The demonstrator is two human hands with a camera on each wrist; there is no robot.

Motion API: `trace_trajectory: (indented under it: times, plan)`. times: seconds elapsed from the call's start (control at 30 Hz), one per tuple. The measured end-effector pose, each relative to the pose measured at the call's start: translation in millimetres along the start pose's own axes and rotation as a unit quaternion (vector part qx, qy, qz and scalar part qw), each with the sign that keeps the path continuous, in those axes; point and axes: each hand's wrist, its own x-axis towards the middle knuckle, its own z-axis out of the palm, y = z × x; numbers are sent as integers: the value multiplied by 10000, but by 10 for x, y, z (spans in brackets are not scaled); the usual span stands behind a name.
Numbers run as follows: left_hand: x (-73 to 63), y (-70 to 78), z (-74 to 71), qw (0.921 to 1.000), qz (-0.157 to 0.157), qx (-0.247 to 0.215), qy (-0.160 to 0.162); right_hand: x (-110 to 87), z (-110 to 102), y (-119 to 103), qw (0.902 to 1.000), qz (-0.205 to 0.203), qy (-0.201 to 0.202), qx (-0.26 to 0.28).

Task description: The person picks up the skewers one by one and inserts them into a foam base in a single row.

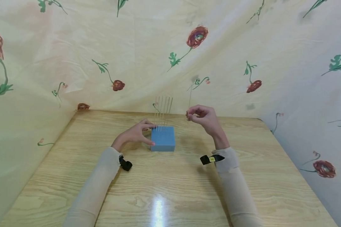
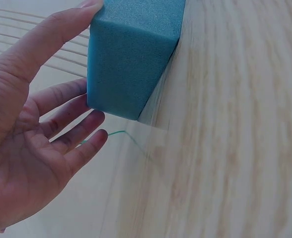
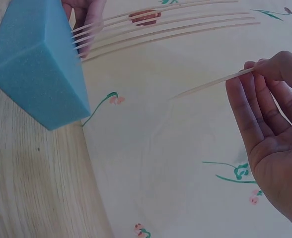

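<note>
A blue foam block (image 1: 163, 140) sits on the wooden table, with several thin wooden skewers (image 3: 176, 31) standing upright in a row near its back edge. My left hand (image 1: 134, 132) holds the block from its left side, thumb at the front and fingers toward the back. In the left wrist view, the thumb and fingertips lie against the foam (image 2: 131, 64). To the right of the block, my right hand (image 1: 205, 118) is raised and pinches one more skewer (image 3: 205, 89) between thumb and fingertips. That skewer is nearly upright in the head view, apart from the block.
The wood-grain table (image 1: 159, 176) ends at a cream cloth (image 1: 147, 56) with printed flowers, which hangs behind it and at both sides. Black straps with small cameras (image 1: 125, 164) are on both wrists, over light sleeves (image 1: 238, 192).
</note>
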Motion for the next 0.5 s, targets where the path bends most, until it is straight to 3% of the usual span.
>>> trace_trajectory:
  times: [0.5]
  plan:
    - [7,-20,3,10000,-77,-48,-38,96,139,103,9995,32,-94,286]
